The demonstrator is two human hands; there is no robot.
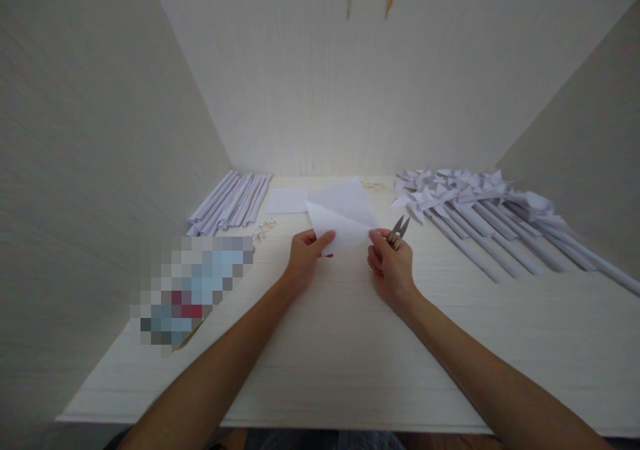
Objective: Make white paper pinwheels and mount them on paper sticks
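Observation:
Between my hands is a white sheet of paper (345, 210), held above the table with one part folded over along a slanting crease. My left hand (304, 257) pinches its lower left edge between thumb and fingers. At the right corner, the thumb and fingers of my right hand (393, 263) grip the paper. The same hand also keeps a small pair of scissors (399, 230) tucked in it, blades pointing up and away. Behind the sheet, to the left, lies a flat stack of white paper (287, 201).
Rolled paper tubes (235, 200) lie at the back left, with small pale bits (263, 228) beside them. Paper pinwheels on sticks (465, 203) are piled at the right. A blurred-out object (200, 293) sits front left. Walls (320, 103) enclose the white table (340, 370).

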